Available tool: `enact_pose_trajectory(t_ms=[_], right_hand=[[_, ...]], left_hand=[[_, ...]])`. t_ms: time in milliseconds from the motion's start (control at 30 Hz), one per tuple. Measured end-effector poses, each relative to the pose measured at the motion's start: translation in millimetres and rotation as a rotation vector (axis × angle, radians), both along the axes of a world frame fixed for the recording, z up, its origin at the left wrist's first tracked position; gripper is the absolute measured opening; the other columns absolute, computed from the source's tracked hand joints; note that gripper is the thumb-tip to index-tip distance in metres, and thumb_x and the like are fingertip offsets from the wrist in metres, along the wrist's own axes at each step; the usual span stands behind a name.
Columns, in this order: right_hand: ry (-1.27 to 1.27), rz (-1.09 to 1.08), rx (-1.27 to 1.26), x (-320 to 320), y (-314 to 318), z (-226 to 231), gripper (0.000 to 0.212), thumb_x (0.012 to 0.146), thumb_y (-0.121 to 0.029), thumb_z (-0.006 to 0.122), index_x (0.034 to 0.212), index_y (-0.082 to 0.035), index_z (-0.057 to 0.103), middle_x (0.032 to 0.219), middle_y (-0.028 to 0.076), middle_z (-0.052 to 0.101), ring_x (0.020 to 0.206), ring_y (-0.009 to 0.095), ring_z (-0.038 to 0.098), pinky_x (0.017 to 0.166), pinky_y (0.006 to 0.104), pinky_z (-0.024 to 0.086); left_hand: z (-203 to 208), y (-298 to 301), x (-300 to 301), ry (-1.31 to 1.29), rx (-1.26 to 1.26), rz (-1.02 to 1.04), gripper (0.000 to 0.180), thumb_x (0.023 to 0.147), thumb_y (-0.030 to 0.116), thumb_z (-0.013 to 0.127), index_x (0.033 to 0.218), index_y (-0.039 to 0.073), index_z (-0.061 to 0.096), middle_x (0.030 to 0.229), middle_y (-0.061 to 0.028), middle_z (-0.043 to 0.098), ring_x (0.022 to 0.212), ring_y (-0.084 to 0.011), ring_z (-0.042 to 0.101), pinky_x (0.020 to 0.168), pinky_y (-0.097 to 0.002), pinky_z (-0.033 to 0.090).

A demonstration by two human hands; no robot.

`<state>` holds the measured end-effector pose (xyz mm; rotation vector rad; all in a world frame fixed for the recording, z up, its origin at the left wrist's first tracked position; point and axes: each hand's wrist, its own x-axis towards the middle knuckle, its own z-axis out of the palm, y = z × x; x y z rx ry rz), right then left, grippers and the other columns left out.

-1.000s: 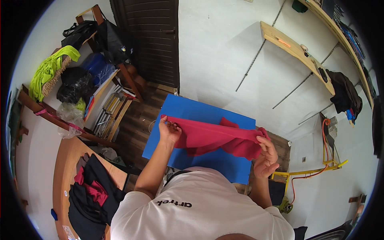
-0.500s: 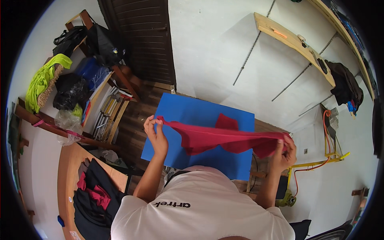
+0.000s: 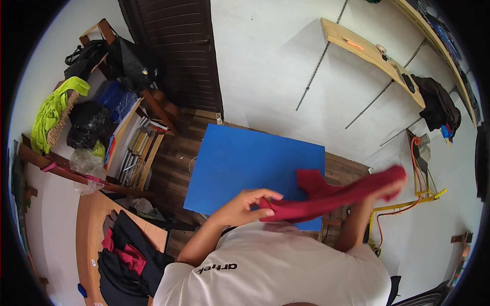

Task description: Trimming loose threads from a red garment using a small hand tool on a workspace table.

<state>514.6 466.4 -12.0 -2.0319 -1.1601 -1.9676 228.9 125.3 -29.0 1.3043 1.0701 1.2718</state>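
A dark red cloth (image 3: 326, 199), perhaps a garment, is stretched slantwise over the right part of the blue tabletop (image 3: 240, 158). Its kind I cannot make out for sure; a short flap sticks out on the far side. My left hand (image 3: 247, 206) has the cloth's lower left end between thumb and fingers, close in front of my shirt. Higher up at the right, past the table's edge, my right hand (image 3: 390, 191) grips the other end. That hand is smeared by motion and partly covered by the fabric.
Black and red clothes (image 3: 127, 255) lie heaped on a wooden table (image 3: 87, 229) at the lower left. Shelves (image 3: 130, 115) with bags and a lime-green cloth stand at the left. A wooden wall shelf (image 3: 367, 48) and a yellow metal frame (image 3: 408, 203) are at the right.
The cloth was held wide across the table. My left hand has come right and nearer to me; my right hand has moved outward and slightly away, tilting the cloth.
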Motion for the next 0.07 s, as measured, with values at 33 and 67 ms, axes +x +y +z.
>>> enact_pose_trajectory(t_ms=[33, 67], right_hand=[[-0.036, -0.167, -0.024, -19.7, 20.9, 3.1, 0.012, 0.091, -0.018, 0.069, 0.09, -0.011, 0.059, 0.089, 0.004, 0.054, 0.084, 0.015, 0.063, 0.072, 0.0315, 0.052], [-0.114, -0.15, -0.005, -37.4, 38.2, 6.1, 0.012, 0.088, -0.016, 0.072, 0.084, -0.012, 0.062, 0.084, 0.002, 0.053, 0.082, 0.014, 0.063, 0.069, 0.031, 0.051]], left_hand=[[-6.7, -4.9, -11.4, 0.103, 0.007, 0.022, 0.027, 0.1, 0.006, 0.072, 0.127, 0.004, 0.069, 0.101, -0.0034, 0.066, 0.091, -0.0109, 0.063, 0.088, -0.0265, 0.051], [-15.3, -12.2, -20.2, 0.088, -0.067, 0.1, 0.029, 0.102, 0.011, 0.07, 0.131, 0.007, 0.068, 0.105, -0.0051, 0.068, 0.092, -0.0098, 0.061, 0.083, -0.0263, 0.051]])
